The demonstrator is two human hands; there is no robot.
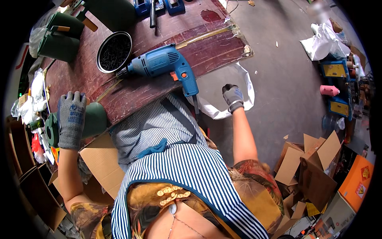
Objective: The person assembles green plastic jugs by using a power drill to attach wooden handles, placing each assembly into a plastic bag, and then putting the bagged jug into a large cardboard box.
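Observation:
My left hand (72,119), in a grey knit glove, lies across a dark green rounded container (94,119) at the table's near left edge. Its fingers bend over the container and the thumb is hidden. Beyond the table's right edge, my right hand (233,96) is held above a white-rimmed bag or bin (250,89). The dark-tipped fingers of that glove are curled in; whatever they hold is too small or hidden. Between my hands a blue electric drill (159,61) lies on the table, its chuck beside a round tin of dark screws (114,51).
More green containers (59,46) with wooden-looking handles stand on the dark red table (191,24) at far left. Blue tools (171,6) lie at its back. Opened cardboard boxes (310,163) are on the floor at right, near a blue rack (336,87) and an orange box (356,183).

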